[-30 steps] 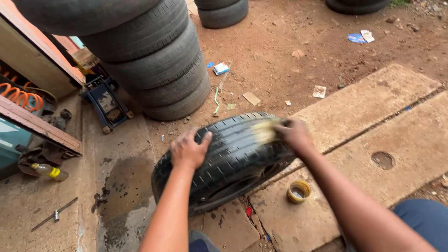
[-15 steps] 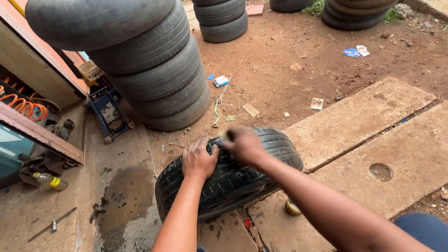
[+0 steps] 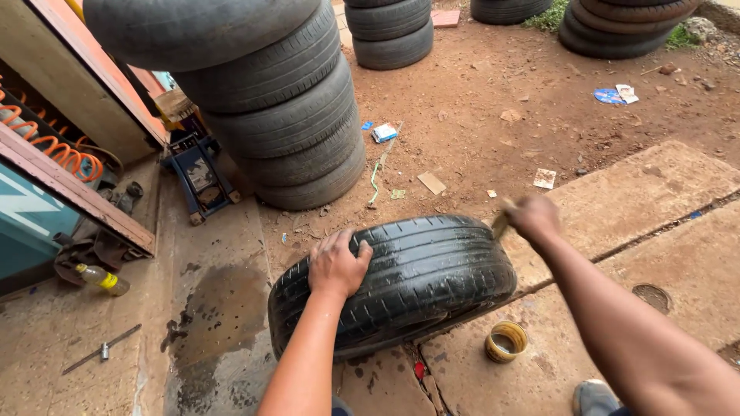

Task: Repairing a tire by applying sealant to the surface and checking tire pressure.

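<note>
A black tyre (image 3: 416,270) stands upright on its tread on the concrete slab, its tread wet and shiny. My left hand (image 3: 338,263) lies flat on top of the tread at the left, steadying it. My right hand (image 3: 532,218) is at the tyre's upper right edge, closed around a small brush (image 3: 501,223) whose yellowish end touches the tread. A small round yellow tin (image 3: 506,341) sits on the concrete just below the tyre.
A tall stack of tyres (image 3: 285,108) stands behind, with a blue floor jack (image 3: 199,179) beside it. More tyres (image 3: 389,31) lie farther back on red dirt. A plastic bottle (image 3: 102,279), a wrench (image 3: 102,350) and an orange coiled hose (image 3: 54,150) are at the left.
My right hand has swept with the brush across the tread, to the left half a second ago and now back to the tyre's right edge. My left hand stays on top.
</note>
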